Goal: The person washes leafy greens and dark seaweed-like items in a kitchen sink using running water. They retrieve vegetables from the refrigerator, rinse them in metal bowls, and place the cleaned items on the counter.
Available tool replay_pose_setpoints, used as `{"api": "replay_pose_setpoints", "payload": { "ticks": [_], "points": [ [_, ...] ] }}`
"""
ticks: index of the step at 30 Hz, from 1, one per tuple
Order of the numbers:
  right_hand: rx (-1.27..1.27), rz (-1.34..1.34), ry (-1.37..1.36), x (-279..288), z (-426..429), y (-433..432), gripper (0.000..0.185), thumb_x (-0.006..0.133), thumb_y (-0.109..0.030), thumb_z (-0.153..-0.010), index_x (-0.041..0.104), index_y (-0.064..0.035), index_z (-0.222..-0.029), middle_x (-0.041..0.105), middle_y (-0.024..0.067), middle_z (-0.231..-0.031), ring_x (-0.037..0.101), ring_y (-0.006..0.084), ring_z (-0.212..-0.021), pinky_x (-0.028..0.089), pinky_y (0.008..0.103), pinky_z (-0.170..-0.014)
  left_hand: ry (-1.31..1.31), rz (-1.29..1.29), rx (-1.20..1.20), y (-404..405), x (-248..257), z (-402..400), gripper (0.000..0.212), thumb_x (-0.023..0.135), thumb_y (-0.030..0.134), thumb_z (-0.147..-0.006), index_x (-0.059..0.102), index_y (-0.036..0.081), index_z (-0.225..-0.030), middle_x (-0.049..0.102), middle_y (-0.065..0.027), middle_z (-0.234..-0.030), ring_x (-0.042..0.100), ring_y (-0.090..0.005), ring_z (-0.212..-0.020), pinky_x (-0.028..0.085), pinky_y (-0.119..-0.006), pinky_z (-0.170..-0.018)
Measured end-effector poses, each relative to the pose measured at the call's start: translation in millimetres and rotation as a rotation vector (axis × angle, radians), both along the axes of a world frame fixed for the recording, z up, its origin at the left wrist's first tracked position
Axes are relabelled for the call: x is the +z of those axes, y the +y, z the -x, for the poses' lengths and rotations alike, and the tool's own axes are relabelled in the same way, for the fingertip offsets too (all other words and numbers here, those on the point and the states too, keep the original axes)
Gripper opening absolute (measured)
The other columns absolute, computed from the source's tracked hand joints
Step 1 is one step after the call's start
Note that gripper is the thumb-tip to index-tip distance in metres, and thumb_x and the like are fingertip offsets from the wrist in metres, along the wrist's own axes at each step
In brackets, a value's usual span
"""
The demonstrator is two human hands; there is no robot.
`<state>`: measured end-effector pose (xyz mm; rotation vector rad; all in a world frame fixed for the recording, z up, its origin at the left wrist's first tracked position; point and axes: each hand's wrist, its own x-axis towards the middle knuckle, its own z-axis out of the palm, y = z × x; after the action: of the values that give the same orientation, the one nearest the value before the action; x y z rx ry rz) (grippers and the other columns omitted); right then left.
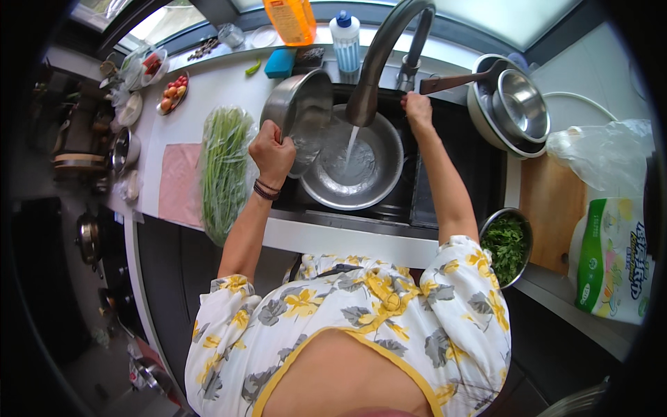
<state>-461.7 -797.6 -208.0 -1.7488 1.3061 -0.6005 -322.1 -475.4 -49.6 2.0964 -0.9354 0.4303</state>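
My left hand grips the rim of a stainless steel bowl, which is tipped steeply on its side above the left part of the dark sink. Water shows at its lower lip. Beside it, a second metal basin sits in the sink with water in it. A stream runs into that basin from the gooseneck faucet. My right hand is closed at the faucet's handle behind the spout; the fingers hide most of the handle.
Left of the sink lie bagged green stalks and a pink cloth. Behind stand a blue sponge, an orange bottle and a white bottle. To the right are stacked bowls, a cutting board and a bowl of leafy greens.
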Motion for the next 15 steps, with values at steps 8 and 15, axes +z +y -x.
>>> {"api": "replay_pose_setpoints", "payload": {
  "ticks": [8,15],
  "points": [
    [-0.048,0.029,0.287,70,7,-5,0.043,0.051,-0.040,-0.076,0.067,-0.0024,-0.090,0.065,0.0243,-0.092,0.061,0.0397,-0.095,0.046,0.0438,-0.084,-0.532,-0.055,-0.236,30,48,-7,0.021,0.054,-0.007,-0.058,0.039,0.007,-0.061,0.042,-0.0084,-0.055,0.047,-0.0281,-0.045,0.035,-0.037,-0.041],
    [0.142,0.248,0.249,82,19,36,0.036,0.052,-0.035,-0.078,0.067,-0.0062,-0.092,0.064,0.0244,-0.090,0.061,0.0412,-0.090,0.048,0.0462,-0.080,-0.580,-0.057,-0.248,64,72,-2,0.023,0.054,-0.009,-0.056,0.037,0.007,-0.060,0.038,-0.0085,-0.053,0.044,-0.0266,-0.043,0.034,-0.035,-0.039]
  ]
}}
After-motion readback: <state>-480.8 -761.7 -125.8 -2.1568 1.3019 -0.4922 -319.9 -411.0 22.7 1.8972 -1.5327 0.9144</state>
